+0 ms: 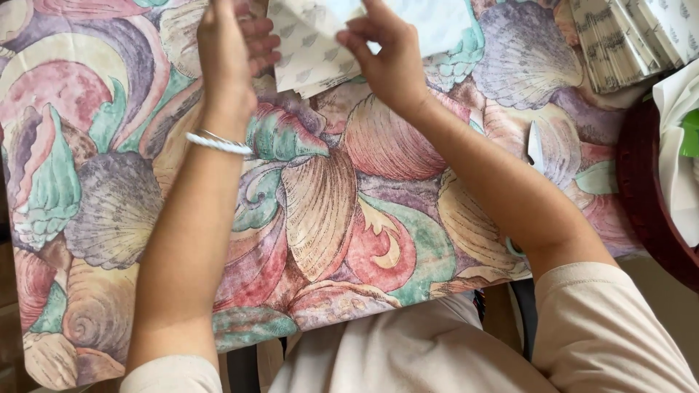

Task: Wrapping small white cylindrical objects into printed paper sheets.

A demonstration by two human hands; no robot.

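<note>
The white paper sheet, printed with small grey leaf marks, lies at the far edge of the table, partly lifted and folded over, its upper part cut off by the top of the view. The right hand pinches the fold of this sheet between thumb and fingertips, the fingers drawn close together on the paper. The left hand stands on edge just beside the sheet's left side, fingers curled towards it; whether those fingers actually grip the paper or only touch it cannot be told from this angle. A white bangle sits on the left wrist. The table is covered by a cloth with large shells in pink, green, purple and cream. At the far right corner lies a stack of folded paper pieces with fine print, fanned slightly and well apart from the hands. A small white scrap rests on the cloth near the right edge, beside the right forearm. Past the right edge stands a dark red round container holding white material and something green.
</note>
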